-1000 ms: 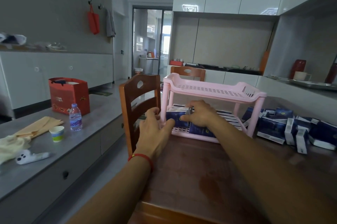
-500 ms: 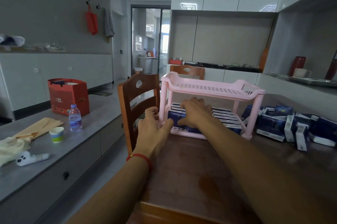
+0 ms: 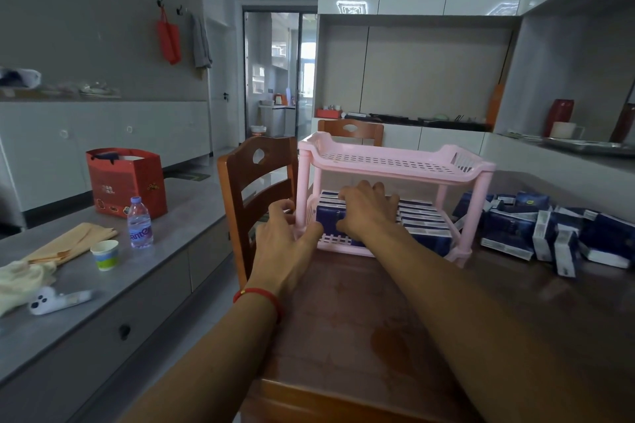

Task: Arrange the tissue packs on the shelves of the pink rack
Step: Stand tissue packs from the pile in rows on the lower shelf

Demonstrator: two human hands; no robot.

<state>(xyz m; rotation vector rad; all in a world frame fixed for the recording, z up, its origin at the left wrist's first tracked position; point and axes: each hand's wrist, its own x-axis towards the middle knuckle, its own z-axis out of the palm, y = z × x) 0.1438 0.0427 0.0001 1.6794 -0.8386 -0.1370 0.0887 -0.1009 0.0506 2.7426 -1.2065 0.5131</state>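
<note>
A pink two-tier rack (image 3: 395, 163) stands on the brown wooden table (image 3: 360, 319); its top shelf is bare. Dark blue tissue packs (image 3: 426, 223) lie in rows on the lower shelf. My left hand (image 3: 285, 237) wraps around the rack's front left leg. My right hand (image 3: 367, 213) reaches under the top shelf, fingers spread over a blue tissue pack (image 3: 326, 216) at the shelf's left front, thumb against its front face. A loose pile of blue and white packs (image 3: 549, 230) lies on the table right of the rack.
A wooden chair (image 3: 254, 182) stands close to the rack's left side, and a second chair (image 3: 350, 130) behind it. The grey counter on the left holds a red bag (image 3: 127, 178), a water bottle (image 3: 139, 223), a paper cup (image 3: 106, 254) and cloths.
My right hand has pushed the pack further onto the lower shelf and its fingers have flattened on top. My left hand stays on the rack's leg.
</note>
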